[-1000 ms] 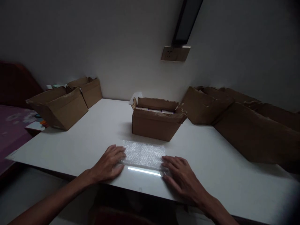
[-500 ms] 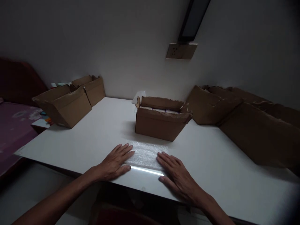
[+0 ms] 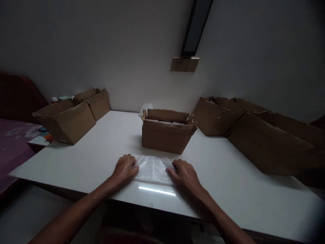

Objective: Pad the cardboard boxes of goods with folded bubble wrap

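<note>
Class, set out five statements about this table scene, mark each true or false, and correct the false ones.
1. The left hand is at one end of the bubble wrap. True.
2. The table is black. False: it is white.
3. The middle box stands beyond the bubble wrap. True.
4. The right hand is inside the middle box. False: it is at the other end of the bubble wrap.
5. The socket is below the dark panel. True.

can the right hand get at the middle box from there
Probably yes: the right hand is just short of the middle box, and nothing visible stands between them. It seems to hold one end of the bubble wrap, though, so it would likely need to let go first.
</note>
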A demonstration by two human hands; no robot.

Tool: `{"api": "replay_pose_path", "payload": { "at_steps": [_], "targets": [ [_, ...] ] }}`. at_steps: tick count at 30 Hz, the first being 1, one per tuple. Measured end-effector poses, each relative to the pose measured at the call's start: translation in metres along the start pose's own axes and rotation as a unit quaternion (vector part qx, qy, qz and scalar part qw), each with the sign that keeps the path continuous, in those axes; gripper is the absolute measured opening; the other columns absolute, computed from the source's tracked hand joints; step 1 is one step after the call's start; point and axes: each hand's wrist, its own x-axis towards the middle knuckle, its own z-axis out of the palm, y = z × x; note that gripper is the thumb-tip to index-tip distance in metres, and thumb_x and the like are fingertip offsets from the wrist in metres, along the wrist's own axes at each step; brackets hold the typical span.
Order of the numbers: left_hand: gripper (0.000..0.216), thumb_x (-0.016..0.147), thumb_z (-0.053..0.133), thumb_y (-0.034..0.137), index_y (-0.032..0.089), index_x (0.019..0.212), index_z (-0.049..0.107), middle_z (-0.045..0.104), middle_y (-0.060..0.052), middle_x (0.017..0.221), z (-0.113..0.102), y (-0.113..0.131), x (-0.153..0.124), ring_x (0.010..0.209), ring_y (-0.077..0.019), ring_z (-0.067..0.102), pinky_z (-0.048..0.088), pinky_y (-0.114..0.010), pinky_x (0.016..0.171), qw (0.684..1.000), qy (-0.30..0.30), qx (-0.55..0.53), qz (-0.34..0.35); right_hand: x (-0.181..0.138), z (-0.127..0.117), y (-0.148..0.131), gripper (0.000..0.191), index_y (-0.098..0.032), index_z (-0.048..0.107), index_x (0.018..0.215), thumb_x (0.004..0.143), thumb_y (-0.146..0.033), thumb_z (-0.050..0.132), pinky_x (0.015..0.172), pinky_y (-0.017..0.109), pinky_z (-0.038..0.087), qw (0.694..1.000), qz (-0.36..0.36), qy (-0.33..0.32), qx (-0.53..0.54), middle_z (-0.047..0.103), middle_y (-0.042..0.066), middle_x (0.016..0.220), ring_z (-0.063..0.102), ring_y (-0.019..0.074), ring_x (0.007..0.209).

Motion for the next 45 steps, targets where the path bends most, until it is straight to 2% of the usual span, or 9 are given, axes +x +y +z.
{"api": "replay_pose_path", "payload": {
  "at_steps": [6, 11, 16, 20, 26, 31, 35, 37, 45],
  "targets": [
    [0.019, 0.083, 0.051, 0.021, 0.019, 0.101, 0.059, 0.06, 0.001, 0.076, -0.001, 0.01, -0.02, 0.069, -0.0146, 0.057, 0.044, -0.025, 0.065, 0.99, 0.022, -0.136, -0.033, -0.011, 0.008, 0.002, 0.013, -0.022, 0.055, 0.083, 0.086, -0.035, 0.051, 0.062, 0.03, 0.043, 0.98, 0.041, 0.007, 0.193, 0.062, 0.002, 0.073, 0.056, 0.0192, 0.067],
    [0.066, 0.087, 0.047, 0.024, 0.02, 0.151, 0.031, 0.062, 0.001, 0.084, 0.005, 0.005, -0.035, 0.068, -0.0128, 0.057, 0.047, -0.025, 0.068, 0.954, 0.031, -0.297, -0.033, -0.022, 0.008, 0.023, 0.069, -0.019, 0.038, 0.145, 0.083, -0.042, 0.055, 0.065, 0.034, 0.05, 0.951, 0.047, 0.016, 0.306, 0.061, -0.001, 0.074, 0.059, 0.0199, 0.065],
    [0.037, 0.084, 0.045, 0.017, 0.022, 0.109, 0.072, 0.069, -0.005, 0.095, 0.015, 0.002, -0.028, 0.085, -0.0173, 0.064, 0.051, -0.03, 0.078, 0.952, 0.01, -0.3, 0.055, -0.025, 0.004, 0.028, 0.078, -0.023, 0.028, 0.155, 0.084, -0.038, 0.056, 0.064, 0.034, 0.052, 0.955, 0.027, -0.003, 0.295, 0.067, 0.004, 0.092, 0.057, 0.0154, 0.056],
    [0.032, 0.077, 0.044, 0.011, 0.021, 0.08, 0.074, 0.069, -0.003, 0.079, 0.013, 0.004, -0.02, 0.073, -0.0156, 0.064, 0.051, -0.027, 0.068, 0.952, 0.023, -0.299, 0.062, -0.023, -0.002, 0.027, 0.058, -0.027, 0.045, 0.145, 0.087, -0.033, 0.052, 0.069, 0.035, 0.055, 0.956, -0.02, 0.02, 0.292, 0.071, 0.004, 0.092, 0.064, 0.0182, 0.066],
    [0.025, 0.084, 0.048, 0.017, 0.02, 0.083, 0.073, 0.074, -0.004, 0.083, -0.058, 0.033, 0.013, 0.078, -0.0166, 0.068, 0.054, -0.028, 0.071, 0.926, 0.226, -0.26, 0.154, 0.0, -0.069, 0.012, 0.02, -0.027, 0.068, 0.107, 0.09, -0.03, 0.058, 0.085, 0.035, 0.055, 0.917, -0.12, 0.219, 0.31, 0.072, 0.006, 0.104, 0.068, 0.0212, 0.093],
    [0.027, 0.085, 0.048, 0.014, 0.017, 0.091, 0.074, 0.075, -0.006, 0.094, -0.126, 0.068, 0.089, 0.092, -0.0183, 0.068, 0.052, -0.032, 0.087, 0.881, 0.383, -0.116, 0.253, 0.065, -0.155, 0.008, 0.019, -0.024, 0.07, 0.102, 0.087, -0.034, 0.062, 0.078, 0.033, 0.053, 0.889, -0.129, 0.336, 0.284, 0.071, 0.005, 0.1, 0.066, 0.0209, 0.089],
    [0.034, 0.08, 0.047, 0.007, 0.014, 0.095, 0.076, 0.076, -0.005, 0.091, -0.139, 0.077, 0.15, 0.085, -0.0168, 0.068, 0.051, -0.028, 0.081, 0.974, 0.151, -0.059, 0.156, 0.123, -0.179, 0.026, 0.021, -0.02, 0.071, 0.096, 0.082, -0.027, 0.057, 0.056, 0.025, 0.042, 0.964, -0.103, 0.107, 0.221, 0.067, 0.002, 0.077, 0.057, 0.0144, 0.063],
    [0.033, 0.077, 0.05, 0.005, 0.013, 0.091, 0.078, 0.075, -0.004, 0.08, -0.135, 0.076, 0.169, 0.075, -0.0155, 0.067, 0.05, -0.025, 0.073, 0.991, 0.05, -0.034, 0.117, 0.143, -0.174, 0.036, 0.02, -0.019, 0.073, 0.09, 0.079, -0.022, 0.056, 0.053, 0.024, 0.038, 0.985, -0.09, 0.008, 0.147, 0.062, 0.0, 0.066, 0.052, 0.0127, 0.057],
    [0.028, 0.068, 0.055, 0.005, 0.014, 0.081, 0.079, 0.057, 0.002, 0.046, -0.132, 0.081, 0.209, 0.045, -0.0119, 0.055, 0.042, -0.022, 0.053, 0.993, -0.098, 0.019, 0.055, 0.19, -0.165, 0.049, 0.019, -0.019, 0.073, 0.08, 0.073, -0.012, 0.058, 0.054, 0.022, 0.035, 0.991, -0.114, -0.073, 0.017, 0.065, 0.0, 0.066, 0.052, 0.0123, 0.058]
  ]
}}
